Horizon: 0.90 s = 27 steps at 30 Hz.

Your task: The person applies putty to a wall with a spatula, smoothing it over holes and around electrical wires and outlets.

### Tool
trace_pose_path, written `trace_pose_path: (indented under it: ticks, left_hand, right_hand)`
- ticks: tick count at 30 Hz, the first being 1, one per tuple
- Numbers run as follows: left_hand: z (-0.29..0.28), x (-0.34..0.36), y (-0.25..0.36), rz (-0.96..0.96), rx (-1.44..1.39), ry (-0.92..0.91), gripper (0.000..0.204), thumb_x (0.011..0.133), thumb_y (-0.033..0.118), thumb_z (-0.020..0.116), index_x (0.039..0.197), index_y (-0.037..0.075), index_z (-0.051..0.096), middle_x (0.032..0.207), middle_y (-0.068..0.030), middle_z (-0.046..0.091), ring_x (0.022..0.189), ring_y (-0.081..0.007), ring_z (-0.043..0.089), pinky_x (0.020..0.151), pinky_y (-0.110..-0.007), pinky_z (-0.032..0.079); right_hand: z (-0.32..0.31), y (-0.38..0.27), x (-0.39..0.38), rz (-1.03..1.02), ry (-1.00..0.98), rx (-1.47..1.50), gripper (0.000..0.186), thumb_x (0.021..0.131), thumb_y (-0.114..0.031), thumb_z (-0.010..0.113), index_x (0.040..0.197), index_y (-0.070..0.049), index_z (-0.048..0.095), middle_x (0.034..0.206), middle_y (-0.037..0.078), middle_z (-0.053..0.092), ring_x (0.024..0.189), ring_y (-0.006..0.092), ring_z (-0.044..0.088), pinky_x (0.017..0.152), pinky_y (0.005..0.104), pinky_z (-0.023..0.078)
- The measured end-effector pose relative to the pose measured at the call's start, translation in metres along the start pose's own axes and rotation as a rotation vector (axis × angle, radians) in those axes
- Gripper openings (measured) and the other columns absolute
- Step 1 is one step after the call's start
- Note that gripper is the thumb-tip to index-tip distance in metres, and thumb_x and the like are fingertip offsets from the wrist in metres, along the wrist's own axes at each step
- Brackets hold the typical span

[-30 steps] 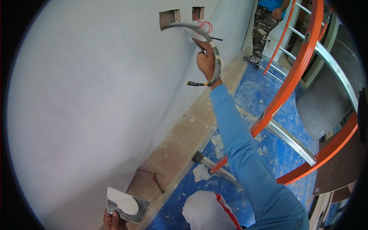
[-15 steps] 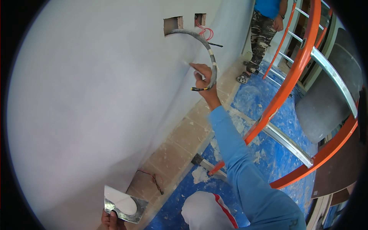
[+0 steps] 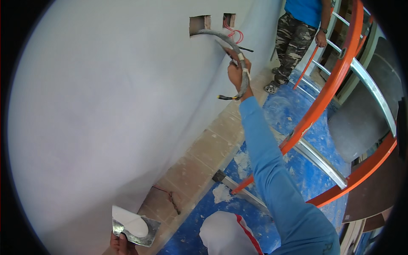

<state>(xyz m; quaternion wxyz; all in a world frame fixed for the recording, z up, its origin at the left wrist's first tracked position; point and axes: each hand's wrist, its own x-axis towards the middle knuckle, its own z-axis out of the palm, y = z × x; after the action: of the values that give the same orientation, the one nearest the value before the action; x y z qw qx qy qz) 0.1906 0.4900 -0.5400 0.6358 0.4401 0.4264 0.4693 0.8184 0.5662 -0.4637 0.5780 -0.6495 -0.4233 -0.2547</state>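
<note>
At the lower left, my left hand (image 3: 121, 245) is closed on the edge of a flat metal plate (image 3: 151, 238), thumb on top. A thick smooth mound of white putty (image 3: 131, 223) lies on this plate. My right arm reaches up to the wall (image 3: 106, 110), and my right hand (image 3: 236, 75) is closed round a putty knife (image 3: 225, 51), its blade close to the wall below the square openings. A thick grey cable (image 3: 245, 78) curves out of the larger opening (image 3: 199, 25) and hangs in front of my right hand, partly hiding the fingers.
Red wires (image 3: 238, 36) poke from the smaller opening (image 3: 229, 19). An orange ladder (image 3: 314, 114) with metal rungs stands at my right. Beyond, a person in camouflage trousers (image 3: 293, 46) stands on the blue floor sheet (image 3: 280, 106). White cloth with a red stripe (image 3: 221, 233) is below me.
My right hand has moved up and slightly right with the putty knife, nearer the openings. The left hand and plate have shifted a little left. The other person's arm has lowered.
</note>
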Motion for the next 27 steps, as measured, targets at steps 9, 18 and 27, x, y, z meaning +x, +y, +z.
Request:
trace_pose_path:
  ticks: [9, 18, 27]
  left_hand:
    - [0.008, -0.002, 0.005, -0.006, -0.085, -0.028, 0.008, 0.093, 0.004, 0.061, 0.101, 0.001, 0.062, 0.085, -0.0012, 0.056, 0.069, -0.0087, 0.051, 0.062, -0.024, 0.046]
    - [-0.016, -0.004, -0.013, 0.111, 0.13, 0.036, 0.003, 0.091, 0.0, 0.062, 0.092, 0.002, 0.061, 0.09, -0.0026, 0.056, 0.074, -0.0103, 0.055, 0.065, -0.026, 0.05]
    - [0.01, -0.007, 0.013, -0.035, -0.144, 0.006, 0.009, 0.09, 0.002, 0.063, 0.096, 0.006, 0.057, 0.085, -0.0001, 0.059, 0.077, -0.0086, 0.059, 0.069, -0.024, 0.049]
  right_hand:
    - [0.013, -0.036, -0.068, -0.155, -0.065, 0.078, 0.065, 0.06, 0.011, 0.046, 0.119, -0.006, 0.066, 0.111, 0.017, 0.061, 0.103, 0.0337, 0.058, 0.089, 0.0348, 0.047]
    - [0.028, -0.061, -0.13, -0.091, -0.126, -0.046, 0.069, 0.059, 0.009, 0.054, 0.124, -0.011, 0.065, 0.122, 0.012, 0.055, 0.113, 0.031, 0.05, 0.102, 0.0468, 0.034]
    - [0.04, -0.078, -0.183, -0.075, -0.207, 0.033, 0.08, 0.058, 0.003, 0.061, 0.135, -0.017, 0.055, 0.132, 0.015, 0.045, 0.124, 0.0383, 0.042, 0.106, 0.0706, 0.014]
